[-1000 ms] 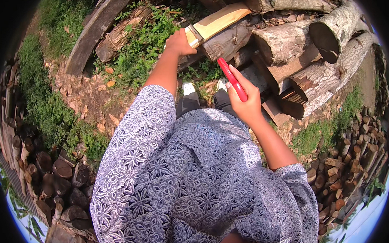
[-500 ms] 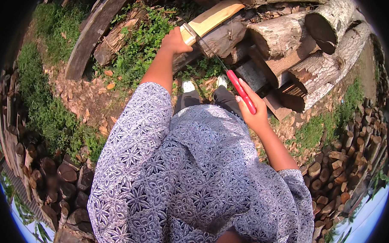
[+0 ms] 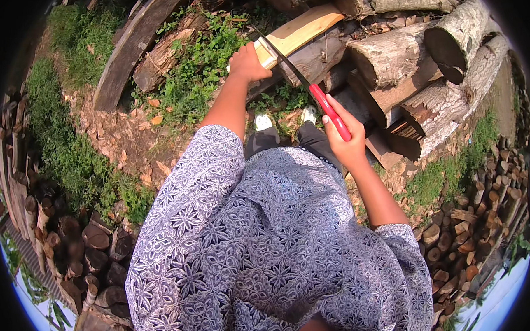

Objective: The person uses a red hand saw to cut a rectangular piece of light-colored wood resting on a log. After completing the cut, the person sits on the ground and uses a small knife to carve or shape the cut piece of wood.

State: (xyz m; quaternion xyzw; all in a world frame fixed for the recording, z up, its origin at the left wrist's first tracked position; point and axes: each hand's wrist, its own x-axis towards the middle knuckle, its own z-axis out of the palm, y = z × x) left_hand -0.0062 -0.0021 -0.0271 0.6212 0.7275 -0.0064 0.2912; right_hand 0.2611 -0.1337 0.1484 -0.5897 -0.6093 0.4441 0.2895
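Observation:
A pale, flat-faced piece of wood (image 3: 308,28) lies slanted across a thick log (image 3: 315,57) in front of me. My left hand (image 3: 248,63) is closed round its near left end. In my right hand (image 3: 348,146) is the red handle of a hand saw (image 3: 330,111), with the fingers wrapped round it. The saw's dark blade runs up and left across the wood, just beside my left hand, and its tip extends past the far edge. A pale line crosses the wood along the blade; its depth I cannot tell.
Cut logs (image 3: 450,49) are heaped at the right, close to my right hand. A long weathered plank (image 3: 135,50) stands out at the left, beside green weeds (image 3: 204,58). Stacked firewood (image 3: 461,231) lines both sides. My white shoes (image 3: 262,121) are on leaf-strewn ground.
My right hand has pushed the saw forward and left, so more of the blade sticks out past the wood. My left hand keeps its hold; the whole view has shifted slightly.

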